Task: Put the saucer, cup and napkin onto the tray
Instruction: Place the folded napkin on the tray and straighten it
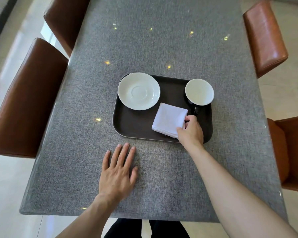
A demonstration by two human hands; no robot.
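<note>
Napkin [169, 120], folded to a white square, lies on the tray [127, 124] with the right hand [191, 130] pinching its near right corner: thumb on top, fingers curled at the edge, closed on the cloth. It is soft and light, so I judge it will droop and may unfold if lifted by one corner; a hold across the folded layers would keep it square. Whether the fingers reach under the cloth I cannot tell, since the hand covers that corner.

Just beyond the grip stands the cup [199, 91], dark outside and white inside, its handle [195, 109] pointing back toward the knuckles and nearly touching them. Stiff, breakable ware, best taken by the handle or body. Its base is hidden below its rim.

Farther from the grip, to its left, the saucer [139, 91] lies at the tray's far left corner, its rim seeming to overlap the tray's edge; smooth, fragile, likely slippery.

Left hand [118, 170] rests flat and empty on the table [162, 40], well apart from the tray.
</note>
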